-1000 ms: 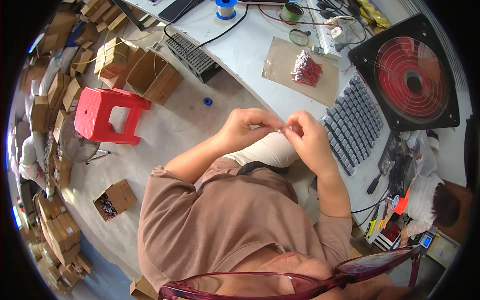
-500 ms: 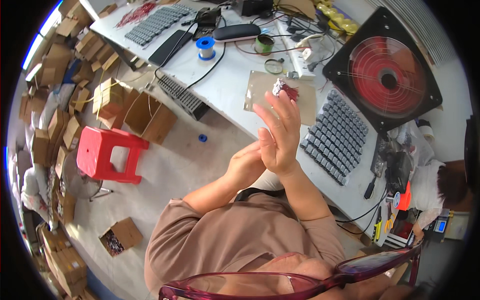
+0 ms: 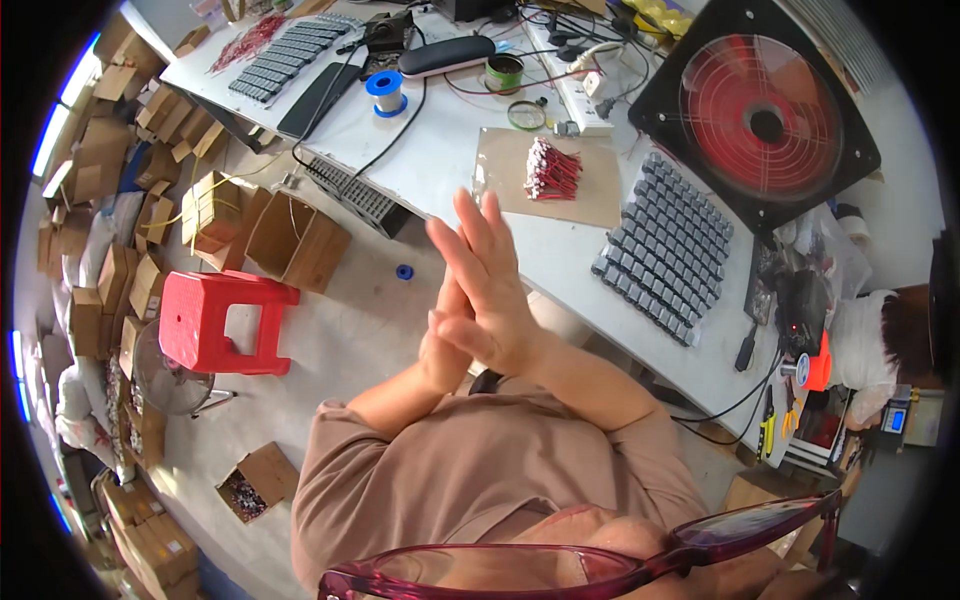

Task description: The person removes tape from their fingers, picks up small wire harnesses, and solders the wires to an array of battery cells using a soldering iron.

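My right hand (image 3: 497, 312) is held up in front of my body, its fingers stretched out and nothing in its grip. Palm to palm against it is my left hand (image 3: 438, 362), mostly covered by the right; the part of its fingers that shows looks straight. Beyond my hands, on the white table (image 3: 440, 165), a tan board (image 3: 595, 200) carries a bundle of red wires with white ends (image 3: 552, 170). Neither hand touches the bundle. Right of the board, rows of small grey blocks (image 3: 665, 250) lie in a slanted array.
A black-framed fan (image 3: 765, 125) stands at the table's right. Solder spool (image 3: 386, 95), green tin (image 3: 503, 72), black case (image 3: 447, 57) and power strip (image 3: 580, 100) sit farther back. On the floor at left are a red stool (image 3: 200, 320) and cardboard boxes (image 3: 300, 240).
Both hands have moved left and closer to my body, away from the board. The wire bundle, partly covered before, now shows whole. The view has shifted slightly.
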Demonstrator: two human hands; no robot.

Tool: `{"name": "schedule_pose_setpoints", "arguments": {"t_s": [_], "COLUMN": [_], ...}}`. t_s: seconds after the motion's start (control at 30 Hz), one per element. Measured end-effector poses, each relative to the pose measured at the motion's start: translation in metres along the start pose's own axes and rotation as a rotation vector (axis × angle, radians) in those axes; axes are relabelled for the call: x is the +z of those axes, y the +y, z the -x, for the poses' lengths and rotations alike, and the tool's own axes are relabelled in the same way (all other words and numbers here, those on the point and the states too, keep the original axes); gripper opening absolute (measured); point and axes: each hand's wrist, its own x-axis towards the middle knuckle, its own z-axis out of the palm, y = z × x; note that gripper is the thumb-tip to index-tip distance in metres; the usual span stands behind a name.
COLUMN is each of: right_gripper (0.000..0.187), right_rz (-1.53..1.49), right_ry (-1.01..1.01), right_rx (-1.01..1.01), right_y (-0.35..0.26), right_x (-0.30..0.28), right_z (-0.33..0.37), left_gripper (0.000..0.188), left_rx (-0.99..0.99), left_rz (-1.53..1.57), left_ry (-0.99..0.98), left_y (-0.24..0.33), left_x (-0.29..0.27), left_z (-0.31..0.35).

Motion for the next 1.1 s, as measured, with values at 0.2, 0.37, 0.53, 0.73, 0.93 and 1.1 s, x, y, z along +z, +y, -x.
{"name": "schedule_pose_setpoints", "arguments": {"t_s": [0.2, 0.37, 0.53, 0.73, 0.93, 1.1], "right_gripper": [0.027, 0.018, 0.037, 0.014, 0.032, 0.038], "right_rz": [0.276, -0.046, -0.458, -1.034, -1.055, -0.573], "right_ry": [0.128, 0.05, 0.823, 1.403, 1.515, 1.493], "right_rx": [-0.145, -0.201, 0.67, 0.519, 0.478, 0.62], "right_y": [-0.008, -0.006, 0.01, 0.073, 0.11, 0.082], "right_x": [-0.017, -0.092, -0.191, -0.259, -0.335, -0.311], "right_z": [0.018, 0.056, 0.144, 0.204, 0.252, 0.218], "left_gripper": [0.022, 0.015, 0.027, 0.028, 0.02, 0.016], "left_rx": [0.309, -0.193, 0.179, 0.416, 0.55, 0.505], "left_rz": [-1.376, -1.086, -1.428, -1.515, -1.398, -1.49], "left_ry": [-0.175, 0.318, -0.149, -0.302, -0.326, -0.329], "left_y": [0.005, 0.01, -0.006, -0.038, -0.077, -0.089], "left_x": [-0.068, -0.105, -0.136, -0.023, 0.015, 0.016], "left_z": [0.018, 0.032, 0.001, -0.059, -0.108, -0.114]}}
